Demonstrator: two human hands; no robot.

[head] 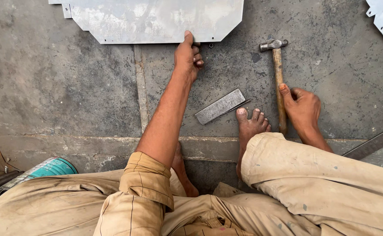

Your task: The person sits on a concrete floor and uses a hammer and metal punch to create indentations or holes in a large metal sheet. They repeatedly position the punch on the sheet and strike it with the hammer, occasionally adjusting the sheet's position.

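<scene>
— Left hand (188, 54)?
— Pinching the near edge of the grey metal sheet (156, 19) flat on the concrete floor (60, 87), thumb on top.
— Right hand (303, 107)?
— Fingers closed around the wooden handle of the hammer (279, 74) lying on the floor, head pointing away.
— Between the grips?
— Steel block (220, 106), just beside bare toes (252, 120).
— Step?
— Probably positioning sheet, taking up hammer; lifting needs a firm hold.

A flat grey metal bar (220, 106) lies on the concrete floor (60, 83); a teal tin (51, 168), perhaps paint, sits nearby.
</scene>
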